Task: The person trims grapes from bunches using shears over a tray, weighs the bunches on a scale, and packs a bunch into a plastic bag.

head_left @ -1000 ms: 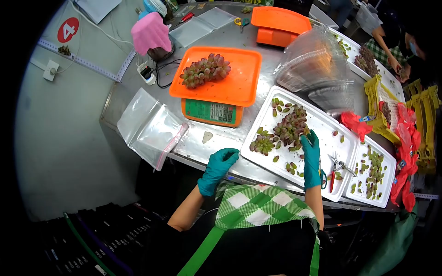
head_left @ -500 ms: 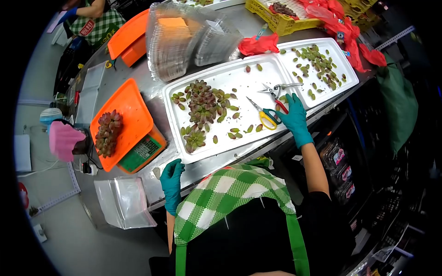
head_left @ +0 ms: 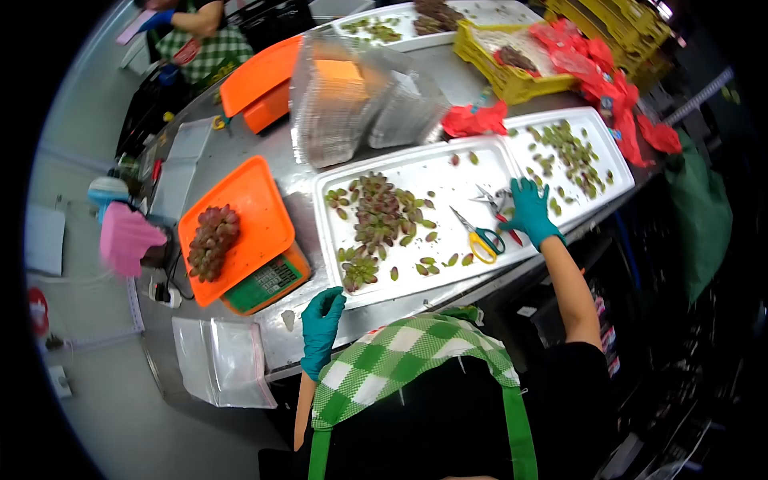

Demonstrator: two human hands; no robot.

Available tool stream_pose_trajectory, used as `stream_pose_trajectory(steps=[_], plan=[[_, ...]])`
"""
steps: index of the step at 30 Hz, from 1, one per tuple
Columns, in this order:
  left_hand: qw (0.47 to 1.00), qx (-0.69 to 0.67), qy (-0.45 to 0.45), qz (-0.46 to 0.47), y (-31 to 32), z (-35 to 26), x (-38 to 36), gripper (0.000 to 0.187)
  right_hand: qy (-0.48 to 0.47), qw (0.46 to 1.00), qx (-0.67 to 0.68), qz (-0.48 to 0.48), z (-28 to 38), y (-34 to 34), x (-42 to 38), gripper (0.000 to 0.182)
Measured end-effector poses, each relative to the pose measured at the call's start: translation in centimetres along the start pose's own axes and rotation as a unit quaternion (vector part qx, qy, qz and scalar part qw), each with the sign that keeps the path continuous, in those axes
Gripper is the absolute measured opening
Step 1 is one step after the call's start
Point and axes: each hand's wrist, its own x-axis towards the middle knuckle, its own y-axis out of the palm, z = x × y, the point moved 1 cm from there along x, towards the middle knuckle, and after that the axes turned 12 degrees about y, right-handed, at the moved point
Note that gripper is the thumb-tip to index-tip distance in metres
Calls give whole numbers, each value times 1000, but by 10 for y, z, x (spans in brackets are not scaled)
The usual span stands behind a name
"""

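Observation:
My right hand (head_left: 531,213), in a teal glove, has its fingers spread over the right edge of the white tray (head_left: 364,302), beside the red-handled snips (head_left: 509,228). Yellow-and-teal scissors (head_left: 486,246) lie just left of it. My left hand (head_left: 322,322), also gloved, is curled near the tray's lower left corner; what its fingers hold, if anything, is hidden. In the tray sit a cluster of reddish-green grapes (head_left: 378,210), a smaller greener cluster (head_left: 359,271) and several loose grapes. An orange scale pan (head_left: 260,222) bears a dark grape bunch (head_left: 214,243).
Stacked clear containers (head_left: 330,112) stand behind the tray. A second white tray (head_left: 618,171) adjoins it at the right. Clear bags (head_left: 220,360) lie at the table's left edge. Red plastic (head_left: 475,120) and a yellow crate (head_left: 512,82) are behind. Another person's apron (head_left: 210,54) shows upper left.
The whole view has shifted, with the table lower and further right. My right hand has spread its fingers beside the snips. My left hand remains near the tray's corner.

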Motion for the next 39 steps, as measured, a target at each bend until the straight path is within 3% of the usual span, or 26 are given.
stream_pose_trajectory(steps=[3, 5, 9, 11, 13, 15, 17, 20, 22, 23, 25, 26, 27, 28, 29, 31, 33, 34, 35, 36, 39], plan=[[999, 21, 19, -25, -5, -4, -3, 22, -63, 998, -22, -13, -9, 7, -3, 129], [998, 38, 31, -44, -12, -1, 1, 24, -47, 999, -5, -9, -6, 3, -8, 135], [988, 106, 98, -62, -29, -35, 22, 24, -28, 999, 7, -39, 5, -2, -19, 131], [972, 145, 160, -87, -47, -41, 39, 24, 4, 1000, -6, -19, 12, -5, -24, 118], [950, 196, 207, -128, -68, -60, 57, 25, 2, 996, -7, -90, 18, 2, -30, 91], [847, 380, 321, -188, -92, -84, 76, 34, 12, 991, 33, -131, 18, 21, -28, 75], [793, 436, 364, -219, -114, -112, 95, 48, 32, 984, 42, -173, 22, 23, -33, 68], [767, 518, 336, -174, -147, -123, 124, 62, 74, 973, 61, -209, 14, 21, -35, 64], [787, 512, 336, -80, -169, -125, 142, 66, 99, 964, 115, -219, 13, -2, -43, 65], [794, 507, 333, -31, -177, -124, 148, 69, 87, 951, 173, -243, 12, -5, -42, 65], [786, 514, 338, 64, -190, -130, 156, 70, -37, 911, 347, -219, 26, -24, -50, 67], [778, 516, 340, 111, -193, -136, 161, 71, -29, 863, 497, -82, 38, -25, -51, 68], [768, 525, 334, 152, -192, -142, 167, 71, -20, 777, 626, 56, 54, -29, -53, 70], [757, 532, 328, 191, -190, -148, 173, 71, -63, 774, 618, 122, 78, -59, -70, 70], [745, 538, 322, 229, -189, -150, 180, 71, -141, 675, 690, 221, 104, -68, -74, 65], [771, 486, 289, 291, -190, -144, 192, 65, -114, 594, 712, 356, 158, -100, -104, 56], [776, 463, 251, 347, -185, -143, 211, 58, -99, 574, 685, 438, 204, -126, -129, 51], [770, 468, 225, 371, -186, -141, 215, 54, -150, 546, 663, 490, 220, -123, -131, 48], [763, 473, 196, 394, -184, -140, 217, 50, -200, 545, 641, 503, 237, -131, -137, 46], [789, 454, 129, 393, -183, -143, 219, 39, -211, 549, 621, 518, 249, -149, -146, 42], [802, 423, 117, 405, -188, -139, 229, 36, -247, 564, 545, 569, 284, -155, -158, 37]])
